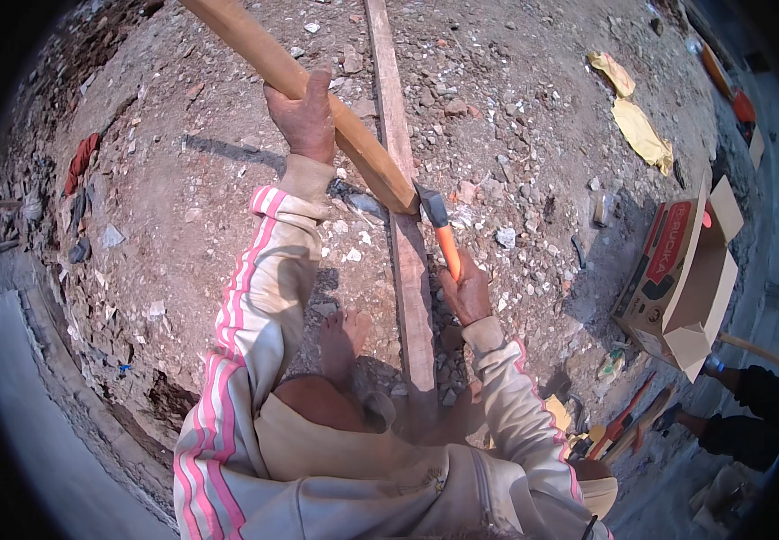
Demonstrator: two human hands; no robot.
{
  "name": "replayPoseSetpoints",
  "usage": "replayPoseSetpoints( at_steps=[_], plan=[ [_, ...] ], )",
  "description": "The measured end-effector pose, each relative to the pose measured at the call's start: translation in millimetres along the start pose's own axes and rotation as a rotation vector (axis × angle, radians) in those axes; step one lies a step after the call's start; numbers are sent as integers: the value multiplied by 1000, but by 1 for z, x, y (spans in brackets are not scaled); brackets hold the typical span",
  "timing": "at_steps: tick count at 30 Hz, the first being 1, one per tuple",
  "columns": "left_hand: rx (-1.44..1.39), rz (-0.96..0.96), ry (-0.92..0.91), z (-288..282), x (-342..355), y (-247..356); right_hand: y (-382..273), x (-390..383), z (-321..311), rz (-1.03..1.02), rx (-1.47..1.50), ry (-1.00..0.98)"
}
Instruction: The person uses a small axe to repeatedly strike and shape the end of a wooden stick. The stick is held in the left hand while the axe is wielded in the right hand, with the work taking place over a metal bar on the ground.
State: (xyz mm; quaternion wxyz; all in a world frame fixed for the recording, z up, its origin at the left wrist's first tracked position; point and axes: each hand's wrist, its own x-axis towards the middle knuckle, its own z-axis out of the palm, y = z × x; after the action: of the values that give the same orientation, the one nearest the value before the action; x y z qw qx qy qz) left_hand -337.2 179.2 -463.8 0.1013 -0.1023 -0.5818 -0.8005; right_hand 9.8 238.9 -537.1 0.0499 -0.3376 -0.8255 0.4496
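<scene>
My left hand (303, 117) is wrapped round a thick squared wooden bar (362, 148), which slants from the upper left down to the middle. In my right hand (467, 290) is a short orange-handled tool (446, 243) with a dark metal head; I cannot tell whether it is a hammer or a hatchet. That head is against or very close to the bar's lower end. Beneath them a long, narrow wooden plank (410, 297) lies on the ground, running toward me between my feet. The bar's end appears to rest on this plank.
Rubble and loose stones cover the ground (182, 216). To the right stand an open cardboard box (668, 315) and crumpled yellow wrapping (639, 133). Long-handled tools (628, 418) lie at the lower right, near another person's dark-clothed legs (754, 418). A red cloth (81, 162) lies far left.
</scene>
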Motion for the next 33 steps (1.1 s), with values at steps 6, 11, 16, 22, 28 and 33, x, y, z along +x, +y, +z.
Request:
replayPoseSetpoints(
  at_steps=[6,11,16,22,28,33],
  plan=[
    [-141,-54,-11,-16,-14,85,-87,-28,-25,-48,309,-15],
    [-210,-134,-197,-2,-51,175,-112,-63,-65,-24,357,-17],
    [-228,-149,-309,30,-79,200,-105,-72,-104,-166,245,-23],
    [-172,-7,-272,73,-91,194,-93,-59,-133,-130,237,9],
    [-43,20,-197,83,-90,138,-110,-16,-151,-179,236,38],
    [19,164,-195,85,-75,118,-138,7,-144,-350,396,207]
  ],
)
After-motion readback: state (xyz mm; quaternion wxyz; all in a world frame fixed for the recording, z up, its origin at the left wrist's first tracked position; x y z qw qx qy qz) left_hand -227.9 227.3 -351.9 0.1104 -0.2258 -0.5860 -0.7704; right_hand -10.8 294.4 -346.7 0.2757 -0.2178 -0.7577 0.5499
